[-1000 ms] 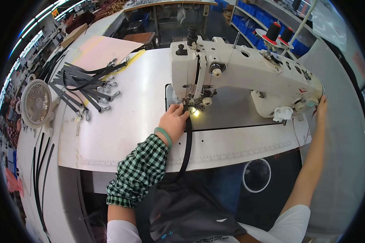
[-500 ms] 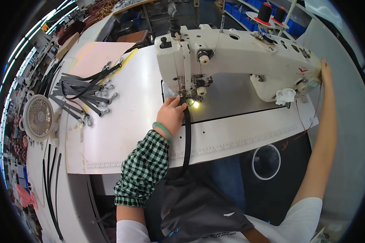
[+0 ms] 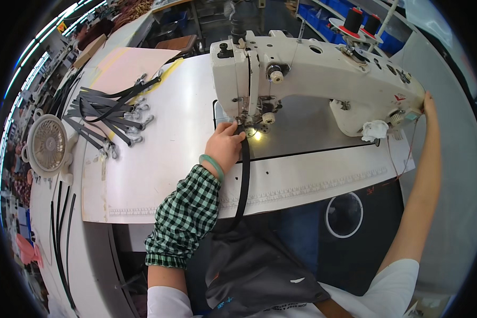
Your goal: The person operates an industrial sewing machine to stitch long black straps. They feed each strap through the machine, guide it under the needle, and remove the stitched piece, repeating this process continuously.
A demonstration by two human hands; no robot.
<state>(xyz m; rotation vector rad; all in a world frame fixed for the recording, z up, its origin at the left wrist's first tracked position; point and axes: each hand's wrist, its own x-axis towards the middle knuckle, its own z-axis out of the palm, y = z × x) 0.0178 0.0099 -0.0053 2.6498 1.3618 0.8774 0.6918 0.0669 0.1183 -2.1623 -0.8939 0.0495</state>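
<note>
A white sewing machine [image 3: 312, 58] stands on the table, its small lamp lit beside the needle. My left hand [image 3: 226, 144], with a green bangle and a checked sleeve cover, is closed on a black strap [image 3: 244, 177] right at the presser foot [image 3: 242, 121]. The strap runs down from the fingers over the table's front edge into my lap. At the machine's far right end, my right hand [image 3: 429, 104] reaches round the housing; its fingers are mostly hidden behind it, so its grip does not show.
Left of the machine lies a pile of dark straps [image 3: 103, 108] with metal clasps, partly on a pink sheet [image 3: 127, 69]. A small white fan [image 3: 47, 146] is at the left. Loose black strips [image 3: 63, 233] lie below it. Thread spools [image 3: 353, 21] stand behind the machine.
The whole view has shifted slightly, so the machine sits a little further right in it. Both hands keep their places, the left on the strap, the right at the machine's end.
</note>
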